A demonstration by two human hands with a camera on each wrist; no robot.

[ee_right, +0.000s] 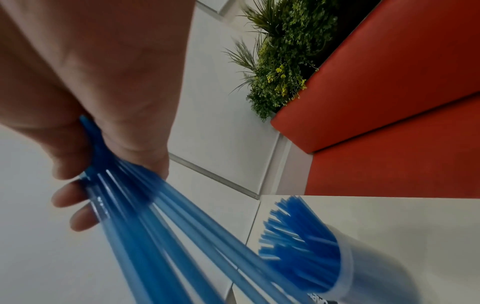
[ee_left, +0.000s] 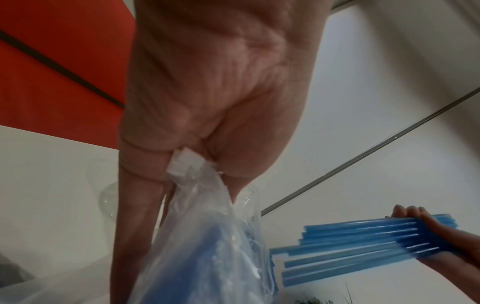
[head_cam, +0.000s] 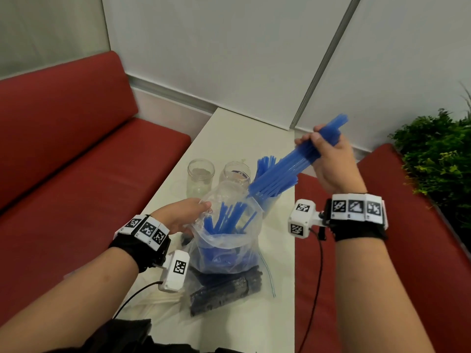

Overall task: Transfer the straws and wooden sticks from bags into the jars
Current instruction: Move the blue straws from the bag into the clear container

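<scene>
Left hand (head_cam: 182, 215) nearest, pinches rim of clear bag (head_cam: 226, 240), holds mouth open; some straws remain inside. Right hand (head_cam: 331, 159) grips blue straw bundle (head_cam: 288, 166), raised, tilted toward jar with straws (head_cam: 267, 197) at table (head_cam: 229, 128) right side. Advice: gather low ends together, aim into jar mouth, lower steeply, release only when ends are inside. Two empty jars (head_cam: 200, 179) wait beside.

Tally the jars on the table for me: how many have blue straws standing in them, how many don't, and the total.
Jars without straws: 2, the left clear jar and the middle clear jar
Jars with blue straws: 1, the frosted jar
Total: 3 jars
</scene>
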